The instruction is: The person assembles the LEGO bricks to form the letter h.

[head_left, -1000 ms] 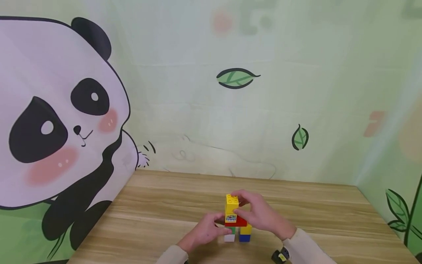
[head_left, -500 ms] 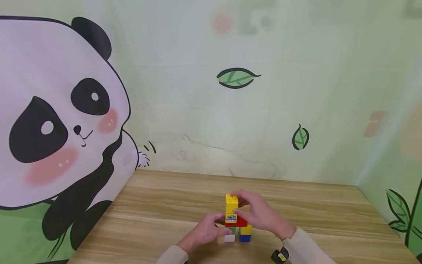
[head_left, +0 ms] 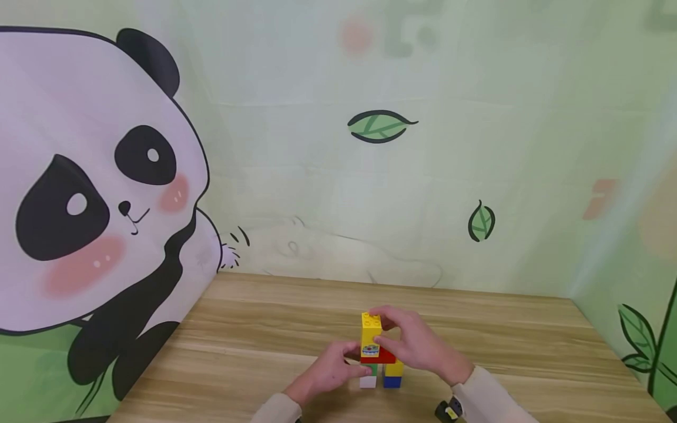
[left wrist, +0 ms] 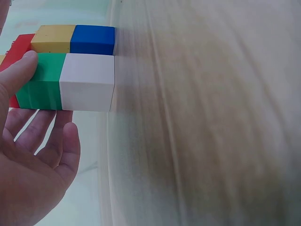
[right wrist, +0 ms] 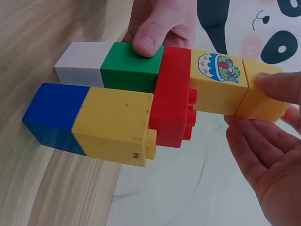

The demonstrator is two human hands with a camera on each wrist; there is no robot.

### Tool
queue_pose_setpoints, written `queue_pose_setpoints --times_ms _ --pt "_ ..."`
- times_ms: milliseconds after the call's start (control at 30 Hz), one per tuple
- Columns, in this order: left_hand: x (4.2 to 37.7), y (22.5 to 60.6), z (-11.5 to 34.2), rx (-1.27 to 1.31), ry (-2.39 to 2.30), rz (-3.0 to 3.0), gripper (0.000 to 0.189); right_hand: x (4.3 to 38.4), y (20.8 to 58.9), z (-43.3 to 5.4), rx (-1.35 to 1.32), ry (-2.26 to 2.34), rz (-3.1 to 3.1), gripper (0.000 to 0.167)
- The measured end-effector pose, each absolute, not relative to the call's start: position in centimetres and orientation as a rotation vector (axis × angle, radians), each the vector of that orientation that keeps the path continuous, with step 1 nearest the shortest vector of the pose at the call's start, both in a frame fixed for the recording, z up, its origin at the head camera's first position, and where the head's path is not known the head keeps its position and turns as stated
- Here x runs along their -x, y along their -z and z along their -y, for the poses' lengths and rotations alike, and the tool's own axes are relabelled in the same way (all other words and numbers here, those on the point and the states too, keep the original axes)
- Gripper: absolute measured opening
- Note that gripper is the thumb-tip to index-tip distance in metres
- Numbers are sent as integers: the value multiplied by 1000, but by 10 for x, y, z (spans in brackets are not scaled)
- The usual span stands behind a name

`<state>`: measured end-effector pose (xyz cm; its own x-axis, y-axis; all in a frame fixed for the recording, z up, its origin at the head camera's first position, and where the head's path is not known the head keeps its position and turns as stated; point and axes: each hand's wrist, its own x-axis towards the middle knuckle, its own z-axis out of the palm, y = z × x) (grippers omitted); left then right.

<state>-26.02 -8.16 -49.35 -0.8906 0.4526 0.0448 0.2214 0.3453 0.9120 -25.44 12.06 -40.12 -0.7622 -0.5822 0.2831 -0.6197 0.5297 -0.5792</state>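
Note:
Toy building bricks form a small structure on the table. Its left leg is a white brick (left wrist: 87, 82) under a green brick (right wrist: 131, 66). Beside it, a blue brick (right wrist: 56, 113) carries a yellow brick (right wrist: 113, 122). A red brick (right wrist: 173, 94) lies across the left leg and reaches toward the right one. On the red brick stand a yellow brick with a printed bowl picture (right wrist: 218, 80) and a plain yellow top brick (head_left: 371, 329). My left hand (head_left: 333, 367) holds the green brick between thumb and fingers. My right hand (head_left: 415, 341) pinches the plain yellow top brick.
The wood-grain table (head_left: 254, 329) extends around the bricks. Behind it rises a pale green backdrop (head_left: 296, 147) with a large painted panda (head_left: 106, 176) on the left. A dark wrist device (head_left: 449, 409) sits at my right sleeve (head_left: 492, 396).
The seam between the two upper yellow bricks shows less in the head view, and the top brick lines up more closely with the printed one. Both hands stay nearly in place.

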Motion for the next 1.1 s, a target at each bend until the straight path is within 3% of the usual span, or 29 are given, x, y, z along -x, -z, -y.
queue_pose_setpoints --times_ms 567,1100 --pt "261 493 83 -621 -1578 -2398 31 250 403 -116 -997 -940 2724 45" --pt "260 494 82 -644 -1567 -2401 30 249 410 -117 -952 -1113 2710 47"
